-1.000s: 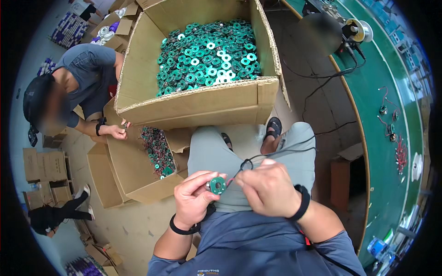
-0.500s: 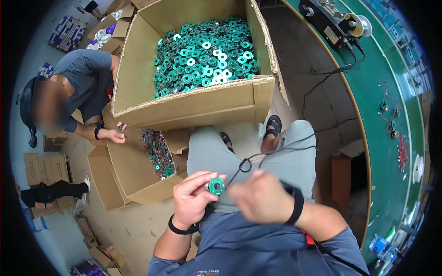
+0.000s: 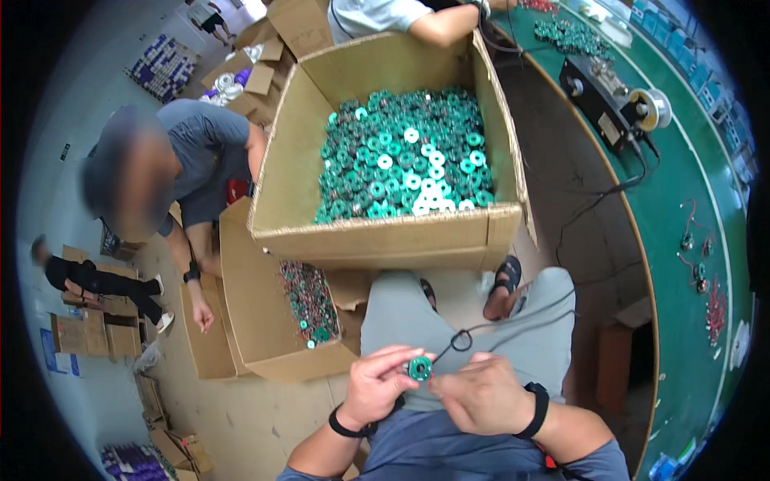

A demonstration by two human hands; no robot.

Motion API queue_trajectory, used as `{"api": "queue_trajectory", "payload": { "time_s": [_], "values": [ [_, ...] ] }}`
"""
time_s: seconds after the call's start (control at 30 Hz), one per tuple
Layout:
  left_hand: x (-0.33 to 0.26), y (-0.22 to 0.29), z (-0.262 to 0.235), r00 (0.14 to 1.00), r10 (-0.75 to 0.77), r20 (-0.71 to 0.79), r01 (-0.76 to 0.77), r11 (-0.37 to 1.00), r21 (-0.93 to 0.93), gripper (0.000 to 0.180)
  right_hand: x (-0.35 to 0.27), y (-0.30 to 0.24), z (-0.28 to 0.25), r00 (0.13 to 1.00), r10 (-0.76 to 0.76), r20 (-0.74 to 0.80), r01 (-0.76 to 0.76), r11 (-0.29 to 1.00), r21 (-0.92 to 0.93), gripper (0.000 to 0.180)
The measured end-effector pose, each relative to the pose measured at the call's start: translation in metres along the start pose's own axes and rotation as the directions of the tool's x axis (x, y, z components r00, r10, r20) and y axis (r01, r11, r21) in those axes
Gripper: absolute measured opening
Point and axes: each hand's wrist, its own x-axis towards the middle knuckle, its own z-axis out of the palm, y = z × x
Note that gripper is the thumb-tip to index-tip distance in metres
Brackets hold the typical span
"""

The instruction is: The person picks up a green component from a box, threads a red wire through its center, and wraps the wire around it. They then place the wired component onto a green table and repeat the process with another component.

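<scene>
A small round green circuit board (image 3: 419, 377) with a hole in its middle is pinched between the thumb and fingers of my left hand (image 3: 373, 390), above my lap. Its ringed face points up. My right hand (image 3: 491, 393) is closed just to the right of the board, its fingertips close to the board's edge. A speck of red shows by those fingertips, but I cannot make out what they hold. Behind both hands a dark looped cord (image 3: 461, 340) crosses my lap.
A large cardboard box (image 3: 385, 244) full of green ring boards stands ahead. Left of it, a lower box (image 3: 277, 365) holds boards with red wires, beside a co-worker (image 3: 200, 140). The green bench (image 3: 626, 204) on the right bears a black device (image 3: 593, 100) and wired parts.
My right hand, blurred before, has come into focus beside the board. The whole view has shifted, bringing another person's arm in at the top. The co-worker's hand has lowered beside the smaller box.
</scene>
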Motion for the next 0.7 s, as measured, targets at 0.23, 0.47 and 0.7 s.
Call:
{"api": "queue_trajectory", "payload": {
  "time_s": [0.23,0.47,0.7],
  "values": [
    [-0.002,-0.002,-0.002,0.999,0.034,0.01,-0.032,0.994,-0.105,0.041,0.003,0.001,-0.004,1.0,0.024,-0.015,-0.024,0.998,-0.053,0.006],
    [0.005,0.014,0.011,0.997,0.072,0.025,-0.074,0.99,0.117,0.03,0.002,0.005,-0.006,0.996,0.017,-0.091,-0.019,1.0,-0.021,0.015],
    [-0.002,0.03,0.019,0.989,0.009,-0.147,0.022,0.978,0.207,0.033,-0.007,-0.012,0.003,0.982,0.092,-0.165,-0.088,0.996,0.028,0.007]
  ]
}}
